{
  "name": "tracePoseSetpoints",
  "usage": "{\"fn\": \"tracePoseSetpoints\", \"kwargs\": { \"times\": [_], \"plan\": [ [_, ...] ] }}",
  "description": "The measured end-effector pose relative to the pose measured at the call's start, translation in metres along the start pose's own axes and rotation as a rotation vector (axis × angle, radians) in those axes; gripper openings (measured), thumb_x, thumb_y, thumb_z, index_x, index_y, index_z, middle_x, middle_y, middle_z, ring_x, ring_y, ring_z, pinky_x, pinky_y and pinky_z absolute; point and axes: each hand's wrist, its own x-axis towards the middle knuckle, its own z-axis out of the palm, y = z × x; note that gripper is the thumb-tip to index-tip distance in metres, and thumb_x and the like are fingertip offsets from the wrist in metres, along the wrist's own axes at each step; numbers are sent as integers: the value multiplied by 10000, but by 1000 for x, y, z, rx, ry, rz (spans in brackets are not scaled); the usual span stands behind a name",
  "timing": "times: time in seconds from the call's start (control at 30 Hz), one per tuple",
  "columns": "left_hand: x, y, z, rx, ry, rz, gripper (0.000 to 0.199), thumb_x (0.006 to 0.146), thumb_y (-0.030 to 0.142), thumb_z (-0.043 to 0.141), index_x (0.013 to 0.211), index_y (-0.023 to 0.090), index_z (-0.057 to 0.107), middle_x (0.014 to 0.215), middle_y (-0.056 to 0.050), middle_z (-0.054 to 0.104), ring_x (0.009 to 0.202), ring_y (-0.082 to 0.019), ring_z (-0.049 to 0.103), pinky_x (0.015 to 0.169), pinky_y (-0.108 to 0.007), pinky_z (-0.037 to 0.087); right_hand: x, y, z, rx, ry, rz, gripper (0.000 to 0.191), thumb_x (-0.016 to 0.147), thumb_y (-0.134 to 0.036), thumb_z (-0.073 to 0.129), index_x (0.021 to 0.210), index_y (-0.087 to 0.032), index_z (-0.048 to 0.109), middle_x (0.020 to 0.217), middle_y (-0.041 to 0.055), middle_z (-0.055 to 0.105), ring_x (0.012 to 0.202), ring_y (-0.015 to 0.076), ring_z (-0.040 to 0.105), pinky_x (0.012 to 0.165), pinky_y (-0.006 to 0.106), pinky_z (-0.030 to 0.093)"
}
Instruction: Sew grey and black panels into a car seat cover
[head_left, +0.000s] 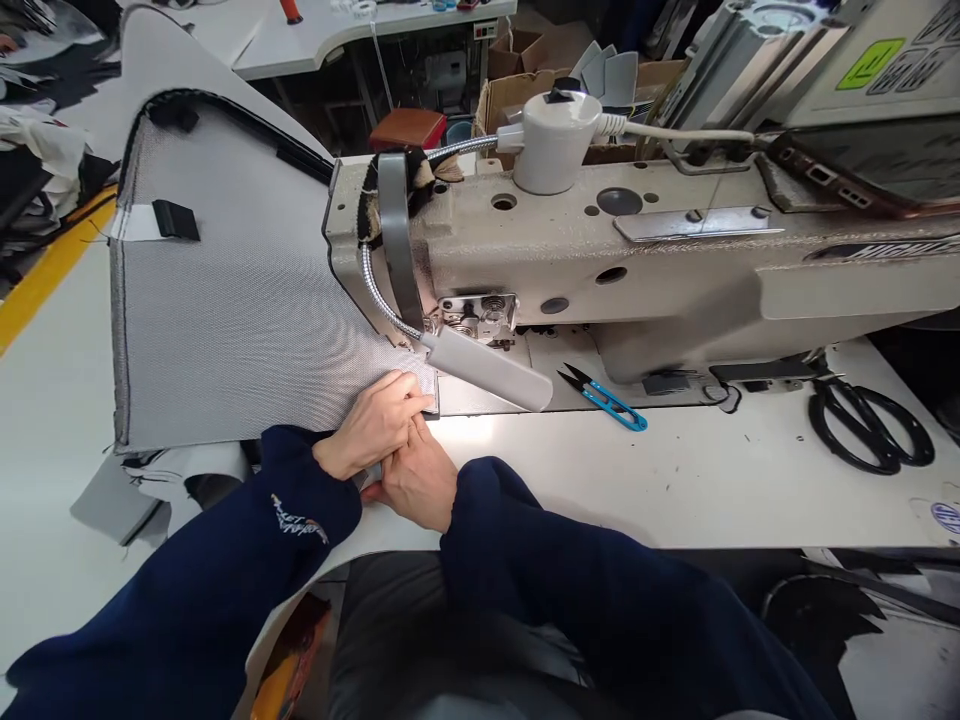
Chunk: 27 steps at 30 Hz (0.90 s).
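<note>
A large grey fabric panel (240, 300) with dark edging spreads over the table left of the sewing machine (540, 250). Its front right corner lies beside the needle area, under a small lamp (491, 370) on a bent metal neck. My left hand (379, 420) presses on this corner, fingers curled together over the fabric. Right against it, my right hand (420, 475) grips the panel's front edge, its fingertips partly hidden under my left hand. A black clip-like piece (176, 220) sits at the panel's left side.
Blue thread snips (611, 402) lie on the machine bed's front edge. Black scissors (870, 425) rest at the right of the white table (555, 500). Grey and white pieces (124, 495) lie below the panel at left. Cardboard boxes and a red stool (409, 128) stand behind.
</note>
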Motion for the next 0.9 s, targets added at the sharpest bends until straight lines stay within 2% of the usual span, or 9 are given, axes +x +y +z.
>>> {"fn": "tracePoseSetpoints", "kwargs": {
  "times": [0.1,0.2,0.3,0.47,0.6,0.7,0.8,0.9],
  "plan": [
    [5,-8,2,-10,72,59,374,747,-30,419,871,169,710,801,-39,613,773,-169,511,654,-276,424,6,5,0,-15,-35,19,802,932,-604,476,1244,130,566,1226,400,550,1207,478,514,1080,737,224],
    [11,-14,1,1,97,101,372,739,-29,413,825,170,715,750,-30,614,738,-162,513,630,-268,419,12,8,1,-13,-69,36,794,922,-590,511,1265,125,553,1259,396,532,1210,482,507,1078,735,226],
    [16,-17,-1,12,78,115,359,770,-11,419,830,171,722,740,-30,604,736,-159,516,627,-261,415,17,12,4,-19,-78,43,755,926,-579,515,1238,105,587,1227,369,570,1199,474,514,1080,710,245],
    [23,-25,0,34,50,152,317,822,23,437,864,152,724,805,-47,623,786,-163,541,674,-250,437,24,19,13,-14,-4,56,718,941,-596,472,1216,51,624,1163,303,629,1124,437,555,1058,664,294],
    [28,-34,3,37,117,235,313,857,24,422,868,133,715,801,-44,646,769,-147,570,689,-226,460,32,24,14,27,-26,84,653,949,-581,471,1165,4,664,1105,258,662,1019,381,594,1013,601,369],
    [31,-40,3,4,128,258,332,838,-10,407,862,125,709,803,-33,675,735,-121,601,686,-196,471,38,28,14,57,-58,87,666,960,-595,431,1107,2,685,1065,258,672,1034,370,589,1022,580,373],
    [33,-44,0,8,75,193,314,808,3,434,868,132,714,846,-33,703,755,-130,627,715,-208,489,43,33,15,67,-54,75,673,975,-588,396,1119,6,678,1084,261,668,1143,373,546,1083,579,316],
    [35,-45,-4,32,-34,36,302,785,29,462,900,147,715,885,-24,712,786,-143,626,755,-234,500,48,37,14,79,-88,87,674,979,-572,405,1168,26,653,1133,276,650,1188,382,518,1105,597,274]
  ]
}}
